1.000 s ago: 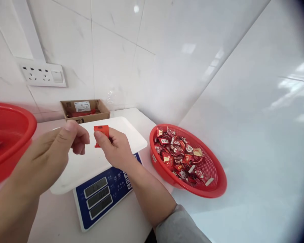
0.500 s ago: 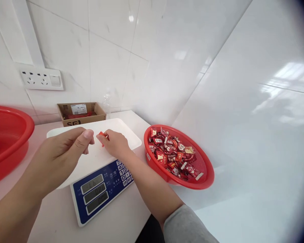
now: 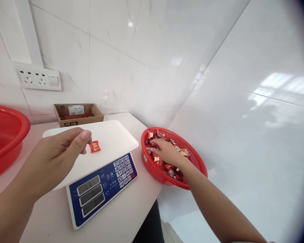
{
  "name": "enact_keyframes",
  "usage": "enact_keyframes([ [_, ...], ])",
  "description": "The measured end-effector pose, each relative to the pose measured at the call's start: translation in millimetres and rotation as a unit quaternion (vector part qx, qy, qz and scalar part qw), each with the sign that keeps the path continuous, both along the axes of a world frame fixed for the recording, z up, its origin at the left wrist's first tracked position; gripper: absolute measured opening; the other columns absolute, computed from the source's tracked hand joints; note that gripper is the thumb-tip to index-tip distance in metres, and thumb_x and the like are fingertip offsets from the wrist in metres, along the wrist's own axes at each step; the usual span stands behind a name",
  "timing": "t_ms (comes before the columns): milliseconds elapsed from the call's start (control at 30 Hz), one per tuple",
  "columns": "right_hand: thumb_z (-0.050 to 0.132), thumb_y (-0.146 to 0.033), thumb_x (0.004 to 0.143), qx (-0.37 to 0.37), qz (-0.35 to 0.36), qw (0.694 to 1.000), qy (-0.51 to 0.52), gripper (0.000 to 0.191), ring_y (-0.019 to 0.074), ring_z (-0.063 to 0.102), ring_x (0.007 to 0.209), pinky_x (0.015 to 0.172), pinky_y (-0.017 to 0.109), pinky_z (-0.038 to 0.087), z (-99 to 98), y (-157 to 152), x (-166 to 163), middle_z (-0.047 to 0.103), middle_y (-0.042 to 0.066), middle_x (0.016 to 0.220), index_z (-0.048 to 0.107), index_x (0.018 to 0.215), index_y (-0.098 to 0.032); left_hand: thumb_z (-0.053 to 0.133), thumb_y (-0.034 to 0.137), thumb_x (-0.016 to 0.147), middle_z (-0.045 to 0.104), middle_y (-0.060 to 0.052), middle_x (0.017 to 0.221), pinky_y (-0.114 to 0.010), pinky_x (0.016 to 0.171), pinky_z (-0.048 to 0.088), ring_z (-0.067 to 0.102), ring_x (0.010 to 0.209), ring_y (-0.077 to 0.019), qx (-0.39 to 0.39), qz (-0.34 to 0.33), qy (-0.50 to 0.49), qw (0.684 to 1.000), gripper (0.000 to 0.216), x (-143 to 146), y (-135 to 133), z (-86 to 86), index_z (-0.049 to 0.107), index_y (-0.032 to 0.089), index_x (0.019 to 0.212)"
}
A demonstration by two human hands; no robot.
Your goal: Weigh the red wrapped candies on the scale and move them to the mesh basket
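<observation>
A small red candy packet (image 3: 94,146) lies on the white tray (image 3: 116,138) of a blue-faced digital scale (image 3: 101,185). My left hand (image 3: 58,152) hovers just left of the packet, fingers curled, thumb forward, holding nothing that I can see. My right hand (image 3: 167,152) reaches into the red basket (image 3: 200,170) of wrapped candies (image 3: 171,168) at the right, fingers down among the candies; whether they grip one is hidden.
A second red basket (image 3: 5,135) stands at the left edge. An open cardboard box (image 3: 77,113) sits against the tiled wall, a clear bottle (image 3: 105,103) beside it. A wall socket panel (image 3: 39,79) is above. The counter's front edge runs under the scale.
My right hand let go of the red packet on the scale tray and moved right into the candy basket. My left hand stayed near the tray.
</observation>
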State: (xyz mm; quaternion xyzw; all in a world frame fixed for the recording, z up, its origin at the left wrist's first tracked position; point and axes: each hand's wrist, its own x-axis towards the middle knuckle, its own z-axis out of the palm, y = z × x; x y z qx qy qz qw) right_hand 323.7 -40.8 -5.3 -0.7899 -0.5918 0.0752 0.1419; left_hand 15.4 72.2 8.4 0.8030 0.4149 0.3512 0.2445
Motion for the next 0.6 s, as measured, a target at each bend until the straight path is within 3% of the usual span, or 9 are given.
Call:
enact_keyframes([
  [133, 0.062, -0.028, 0.093, -0.087, 0.025, 0.996, -0.003, 0.028, 0.0255, 0.063, 0.109, 0.094, 0.047, 0.051, -16.9, -3, 41, 0.063, 0.011, 0.125, 0.062, 0.120, -0.018, 0.036, 0.067, 0.087, 0.061, 0.001, 0.066, -0.027, 0.061, 0.039, 0.057, 0.073, -0.0216, -0.027, -0.013, -0.020, 0.999, 0.051, 10, -18, 4.9, 0.057, 0.024, 0.069],
  [333, 0.061, -0.032, 0.095, -0.121, 0.047, 0.992, -0.010, 0.035, 0.0252, 0.062, 0.109, 0.090, 0.047, 0.054, -38.8, 17, 42, 0.059, 0.010, 0.129, 0.057, 0.126, -0.018, 0.040, 0.064, 0.088, 0.058, 0.002, 0.060, -0.026, 0.060, 0.041, 0.054, 0.064, -0.0201, -0.018, -0.043, -0.035, 0.998, 0.048, 18, -29, 6.9, 0.055, 0.024, 0.064],
  [600, 0.060, -0.032, 0.095, -0.250, 0.070, 0.966, 0.018, 0.029, 0.0216, 0.066, 0.099, 0.083, 0.042, 0.057, -24.9, -7, 64, 0.064, 0.008, 0.120, 0.061, 0.120, -0.017, 0.041, 0.060, 0.088, 0.060, 0.001, 0.063, -0.027, 0.061, 0.040, 0.057, 0.068, -0.0215, -0.038, -0.061, -0.018, 0.997, 0.043, 19, -22, 0.1, 0.055, 0.026, 0.065],
])
